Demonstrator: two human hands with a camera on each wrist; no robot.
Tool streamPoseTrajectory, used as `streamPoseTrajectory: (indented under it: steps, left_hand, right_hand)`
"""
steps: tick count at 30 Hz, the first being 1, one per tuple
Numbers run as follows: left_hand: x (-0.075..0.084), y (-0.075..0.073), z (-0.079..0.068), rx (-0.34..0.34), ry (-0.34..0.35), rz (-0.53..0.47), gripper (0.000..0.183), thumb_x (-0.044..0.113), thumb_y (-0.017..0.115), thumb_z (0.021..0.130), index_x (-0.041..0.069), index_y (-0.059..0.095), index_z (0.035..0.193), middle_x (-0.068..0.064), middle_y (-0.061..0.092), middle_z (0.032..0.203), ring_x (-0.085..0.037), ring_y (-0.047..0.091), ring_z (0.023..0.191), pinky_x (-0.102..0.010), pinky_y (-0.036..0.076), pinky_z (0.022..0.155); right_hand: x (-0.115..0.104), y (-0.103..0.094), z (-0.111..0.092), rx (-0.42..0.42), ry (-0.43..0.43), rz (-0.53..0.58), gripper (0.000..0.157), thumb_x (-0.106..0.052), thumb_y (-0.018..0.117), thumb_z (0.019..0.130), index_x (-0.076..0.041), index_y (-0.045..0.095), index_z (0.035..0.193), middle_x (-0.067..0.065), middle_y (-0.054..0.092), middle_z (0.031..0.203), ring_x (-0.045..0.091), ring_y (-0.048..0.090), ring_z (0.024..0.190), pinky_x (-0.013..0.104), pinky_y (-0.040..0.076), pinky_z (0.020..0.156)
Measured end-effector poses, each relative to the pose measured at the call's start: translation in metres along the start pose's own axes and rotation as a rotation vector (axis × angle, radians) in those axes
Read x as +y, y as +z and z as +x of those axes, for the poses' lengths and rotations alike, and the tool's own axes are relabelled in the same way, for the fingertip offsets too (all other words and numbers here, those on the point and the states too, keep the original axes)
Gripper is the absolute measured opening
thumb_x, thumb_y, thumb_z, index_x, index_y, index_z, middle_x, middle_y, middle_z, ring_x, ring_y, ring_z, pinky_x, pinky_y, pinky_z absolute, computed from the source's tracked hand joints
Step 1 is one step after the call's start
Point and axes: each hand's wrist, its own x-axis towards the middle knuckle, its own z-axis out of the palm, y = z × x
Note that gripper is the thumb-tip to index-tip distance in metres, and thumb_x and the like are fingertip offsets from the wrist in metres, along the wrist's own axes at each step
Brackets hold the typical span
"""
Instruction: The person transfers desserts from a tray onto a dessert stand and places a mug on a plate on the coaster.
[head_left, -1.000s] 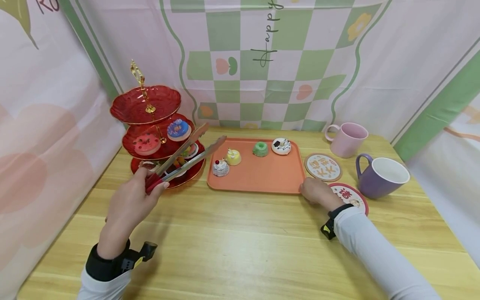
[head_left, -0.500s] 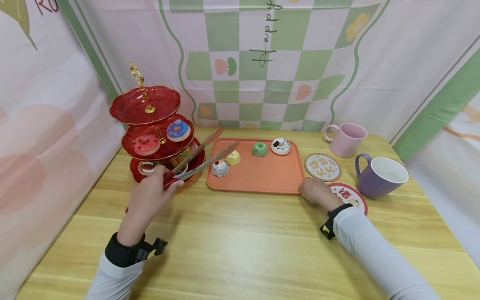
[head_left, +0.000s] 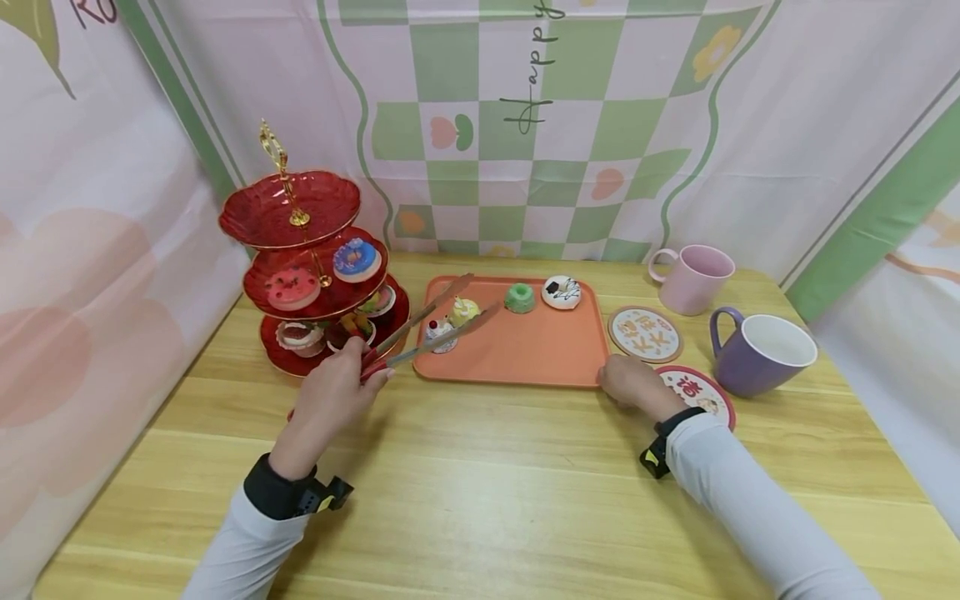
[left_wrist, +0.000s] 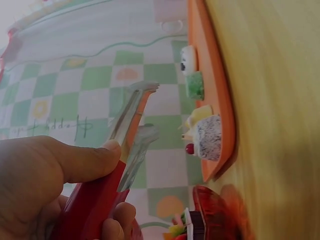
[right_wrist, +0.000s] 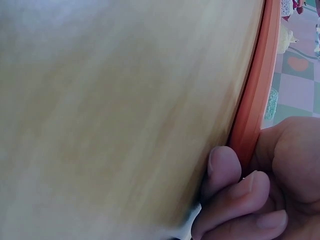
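Note:
My left hand grips red-handled metal tongs, their arms spread apart with nothing between the tips. In the head view the tips overlap the left part of an orange tray. On that tray sit a white cake with a cherry, a yellow cake, a green ring cake and a white donut with dark drizzle. At the tray's near right corner my right hand holds the rim, fingers curled at its edge in the right wrist view.
A three-tier red stand is at the left, with a pink cake and a blue donut on its middle tier and several tarts below. At the right are two coasters, a pink mug and a purple mug.
My left hand has carried the tongs rightward, away from the stand, so their tips now overlap the cakes at the tray's left. The right hand stays on the tray corner.

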Motion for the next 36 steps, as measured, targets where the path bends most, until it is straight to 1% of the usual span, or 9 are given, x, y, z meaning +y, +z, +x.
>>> streamPoseTrajectory:
  steps: [3, 7, 13, 19, 21, 25, 27, 31, 36]
  left_hand:
    - [0.0, 0.003, 0.003, -0.017, 0.001, -0.009, 0.041, 0.03, 0.071, 0.083, 0.0, 0.048, 0.099, -0.006, 0.048, 0.067, -0.02, 0.045, 0.054, -0.031, 0.034, 0.049]
    - [0.003, 0.007, 0.006, -0.021, 0.014, -0.006, 0.041, 0.03, 0.07, 0.084, 0.0, 0.048, 0.1, -0.005, 0.048, 0.067, -0.019, 0.046, 0.054, -0.031, 0.034, 0.047]
    - [0.007, 0.014, 0.012, -0.019, 0.028, -0.003, 0.038, 0.031, 0.071, 0.083, 0.003, 0.047, 0.096, -0.005, 0.047, 0.066, -0.02, 0.045, 0.054, -0.032, 0.034, 0.047]
    - [0.011, 0.024, 0.018, 0.031, 0.075, -0.003, 0.038, 0.031, 0.072, 0.082, 0.003, 0.048, 0.092, -0.006, 0.045, 0.066, -0.021, 0.045, 0.055, -0.032, 0.033, 0.047]
    - [0.013, 0.027, 0.021, 0.042, 0.089, 0.01, 0.038, 0.031, 0.072, 0.082, 0.003, 0.048, 0.092, -0.005, 0.046, 0.066, -0.021, 0.045, 0.055, -0.032, 0.034, 0.048]
    - [0.019, 0.032, 0.027, 0.024, 0.1, 0.034, 0.038, 0.031, 0.072, 0.083, 0.002, 0.049, 0.095, -0.005, 0.048, 0.067, -0.021, 0.046, 0.056, -0.032, 0.037, 0.049]
    - [0.023, 0.034, 0.03, 0.004, 0.093, 0.028, 0.038, 0.03, 0.072, 0.083, 0.002, 0.05, 0.097, -0.006, 0.049, 0.069, -0.021, 0.047, 0.057, -0.032, 0.037, 0.049]
    - [0.028, 0.039, 0.036, -0.028, 0.075, 0.002, 0.037, 0.029, 0.072, 0.082, 0.003, 0.053, 0.1, -0.006, 0.05, 0.071, -0.021, 0.047, 0.058, -0.032, 0.038, 0.05]
    - [0.032, 0.046, 0.042, -0.044, 0.082, -0.01, 0.038, 0.027, 0.072, 0.083, 0.003, 0.054, 0.106, -0.006, 0.052, 0.074, -0.021, 0.049, 0.06, -0.032, 0.041, 0.053]
  right_hand:
    - [0.0, 0.0, 0.0, -0.001, -0.001, 0.0, 0.03, -0.011, 0.036, 0.095, -0.004, 0.055, 0.073, 0.011, 0.053, 0.075, 0.022, 0.05, 0.058, 0.032, 0.041, 0.054]
    - [-0.001, 0.001, 0.0, 0.01, -0.006, -0.011, 0.03, -0.011, 0.036, 0.095, -0.003, 0.055, 0.073, 0.012, 0.053, 0.075, 0.022, 0.051, 0.059, 0.033, 0.041, 0.055]
    - [-0.001, 0.001, 0.0, -0.002, 0.011, 0.003, 0.031, -0.012, 0.036, 0.096, -0.003, 0.055, 0.073, 0.012, 0.052, 0.075, 0.022, 0.05, 0.058, 0.032, 0.04, 0.053]
    - [-0.001, -0.001, 0.0, -0.007, 0.012, -0.001, 0.031, -0.012, 0.036, 0.096, -0.004, 0.055, 0.072, 0.011, 0.052, 0.074, 0.022, 0.05, 0.058, 0.032, 0.041, 0.054]
    - [-0.001, -0.001, 0.0, -0.005, -0.005, -0.019, 0.031, -0.011, 0.036, 0.095, -0.004, 0.055, 0.072, 0.011, 0.052, 0.073, 0.022, 0.05, 0.058, 0.032, 0.041, 0.055]
    - [-0.002, 0.0, 0.0, -0.008, -0.028, -0.049, 0.03, -0.01, 0.037, 0.095, -0.004, 0.055, 0.073, 0.01, 0.051, 0.073, 0.022, 0.05, 0.059, 0.031, 0.041, 0.054]
    - [-0.003, 0.0, 0.0, -0.011, -0.028, -0.053, 0.029, -0.01, 0.037, 0.095, -0.004, 0.055, 0.072, 0.01, 0.051, 0.073, 0.022, 0.05, 0.059, 0.031, 0.041, 0.053]
    - [-0.004, -0.002, -0.001, -0.029, 0.0, -0.021, 0.03, -0.011, 0.036, 0.096, -0.004, 0.055, 0.073, 0.011, 0.052, 0.073, 0.022, 0.05, 0.057, 0.031, 0.04, 0.052]
    - [-0.004, -0.002, -0.001, -0.035, -0.016, -0.058, 0.028, -0.009, 0.038, 0.096, -0.003, 0.056, 0.076, 0.01, 0.051, 0.073, 0.022, 0.05, 0.058, 0.031, 0.04, 0.051]
